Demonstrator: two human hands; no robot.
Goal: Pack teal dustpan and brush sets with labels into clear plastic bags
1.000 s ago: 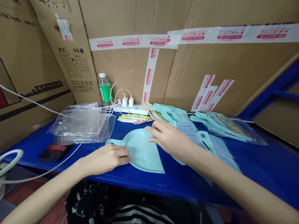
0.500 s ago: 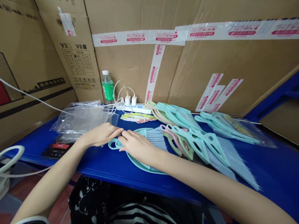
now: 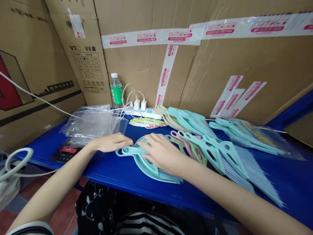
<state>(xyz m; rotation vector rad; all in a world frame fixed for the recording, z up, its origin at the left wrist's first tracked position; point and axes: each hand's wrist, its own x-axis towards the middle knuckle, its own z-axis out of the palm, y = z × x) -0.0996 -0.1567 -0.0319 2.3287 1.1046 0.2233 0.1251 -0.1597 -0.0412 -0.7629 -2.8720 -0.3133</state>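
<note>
A mint-green dustpan (image 3: 146,169) lies near the table's front edge, with a matching hand brush (image 3: 140,152) resting in it and the two handles overlapping at the left. My left hand (image 3: 113,142) is closed at the handle end, its fingertips against the far side of the handles; the exact grip is partly hidden. Across the brush and pan lies my right hand (image 3: 165,152), fingers spread, covering much of the brush head. To its right, several mint, pink and green hand brushes (image 3: 211,153) are fanned out in a pile.
More dustpans (image 3: 187,119) are stacked behind the brushes. A bagged mint set (image 3: 246,135) lies at the right. Clear plastic bags (image 3: 89,122), printed cards (image 3: 146,122), a power strip (image 3: 153,113) and a bottle (image 3: 116,91) stand along the back, before cardboard boxes (image 3: 146,68).
My right hand has moved right, away from my left hand, and spread over the brush. The brush has turned, its handle now overlapping the dustpan's handle. The view has shifted slightly.
</note>
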